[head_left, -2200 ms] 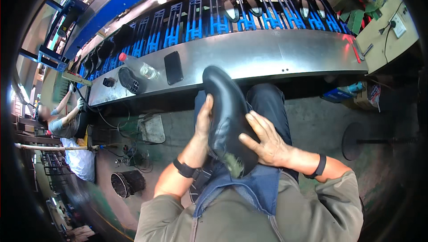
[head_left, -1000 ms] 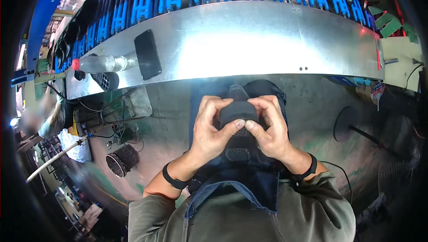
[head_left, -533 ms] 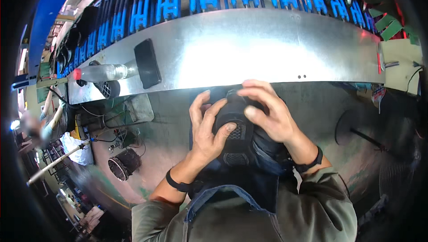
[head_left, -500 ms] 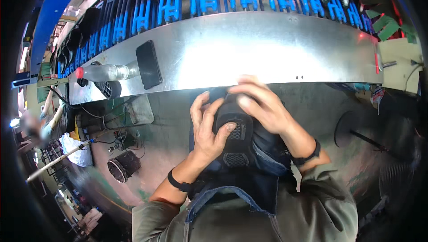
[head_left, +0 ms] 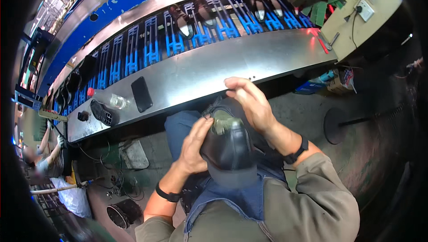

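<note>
One black leather boot (head_left: 228, 146) touches left hand (head_left: 194, 147), at hand's right; cannot tell grip. Right hand (head_left: 253, 107) loosely spread, apart from boot. Step seems handling boot; next probably needs steady left support.

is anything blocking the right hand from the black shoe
Nothing visible: the right hand is beside the black shoe with no object seen between them. The left hand is on the shoe's opposite side.

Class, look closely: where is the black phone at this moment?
In the head view, the black phone lies left of centre on the metal bench, just right of the clear bottle and up and to the left of the person's left hand.
</note>
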